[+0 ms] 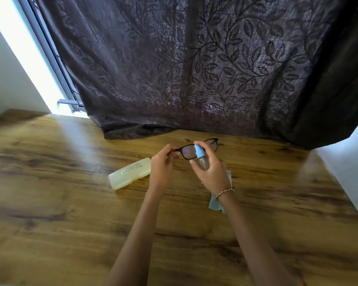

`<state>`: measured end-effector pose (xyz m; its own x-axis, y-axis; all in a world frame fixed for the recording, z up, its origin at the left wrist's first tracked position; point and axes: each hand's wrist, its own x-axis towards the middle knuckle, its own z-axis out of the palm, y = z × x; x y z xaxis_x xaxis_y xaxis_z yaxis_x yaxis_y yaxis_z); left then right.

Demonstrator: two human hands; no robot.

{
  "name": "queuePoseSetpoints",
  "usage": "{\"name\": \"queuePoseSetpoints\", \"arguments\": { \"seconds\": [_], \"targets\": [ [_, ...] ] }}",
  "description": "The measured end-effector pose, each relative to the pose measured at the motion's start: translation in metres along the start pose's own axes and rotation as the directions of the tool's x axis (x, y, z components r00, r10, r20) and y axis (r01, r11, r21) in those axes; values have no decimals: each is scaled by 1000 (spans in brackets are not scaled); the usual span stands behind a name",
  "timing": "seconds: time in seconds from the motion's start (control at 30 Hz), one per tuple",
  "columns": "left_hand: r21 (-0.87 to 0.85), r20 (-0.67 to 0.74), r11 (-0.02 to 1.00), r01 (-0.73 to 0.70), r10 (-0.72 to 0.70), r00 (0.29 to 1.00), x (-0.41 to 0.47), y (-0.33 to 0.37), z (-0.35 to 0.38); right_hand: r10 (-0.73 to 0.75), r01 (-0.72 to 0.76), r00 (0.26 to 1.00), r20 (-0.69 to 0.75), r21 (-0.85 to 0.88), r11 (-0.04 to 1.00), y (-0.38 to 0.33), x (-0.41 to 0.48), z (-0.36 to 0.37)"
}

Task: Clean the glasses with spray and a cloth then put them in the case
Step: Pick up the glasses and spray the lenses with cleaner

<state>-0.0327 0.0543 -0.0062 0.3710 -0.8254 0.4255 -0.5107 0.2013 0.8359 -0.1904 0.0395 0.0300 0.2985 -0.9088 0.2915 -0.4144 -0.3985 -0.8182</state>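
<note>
Black glasses [187,152] crosswise; spray bottle [200,155] near-upright.

Wooden table [70,203] with pale yellow case [129,174], light blue cloth [216,205], dark curtain hem [132,132].

The table [70,203] has a brown wood-grain top with a smooth, semi-gloss finish that reflects window light, and the curtain [194,69] behind it is dark woven cloth with a raised leaf pattern and a faint sheen. The glasses [187,152] have a black, plastic-looking frame and clear lenses with a faint purple reflection; the spray bottle [201,156] has a clear transparent body and a smooth light-blue plastic top. The case [129,173] is smooth, pale yellow, translucent plastic with printed lettering, the cloth [216,204] is matt light-blue fabric with a zigzag edge, the bracelet [225,191] is of small glossy beads, and the window frame [56,58] looks like grey metal.
</note>
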Motion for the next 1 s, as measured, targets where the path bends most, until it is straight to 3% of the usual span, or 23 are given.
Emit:
{"name": "queuePoseSetpoints", "arguments": {
  "seconds": [0.17, 0.43, 0.63, 0.83, 1.0],
  "targets": [
    [-8, 9, 1000, 16, -16, 1000, 1, -2, 0, -86, 87, 996, 12, -240, 967, -3, -1, 2],
    [-31, 3, 999, 21, -21, 1000, -1, -1, 0, -104, 50, 980, -167, -296, 954, -12, -7, 3],
    [-22, 3, 1000, -4, 4, 1000, -1, 0, -1, -89, 54, 993, -82, -358, 932, -15, -4, 1],
    [-37, 1, 999, 5, -5, 1000, -1, -1, 0, -52, -12, 984, -171, -352, 936, -12, -8, 3],
    [-44, -8, 999, 4, -4, 1000, -2, -1, 0, -32, -15, 994, -100, -431, 902, -13, -7, 1]
  ]
}}
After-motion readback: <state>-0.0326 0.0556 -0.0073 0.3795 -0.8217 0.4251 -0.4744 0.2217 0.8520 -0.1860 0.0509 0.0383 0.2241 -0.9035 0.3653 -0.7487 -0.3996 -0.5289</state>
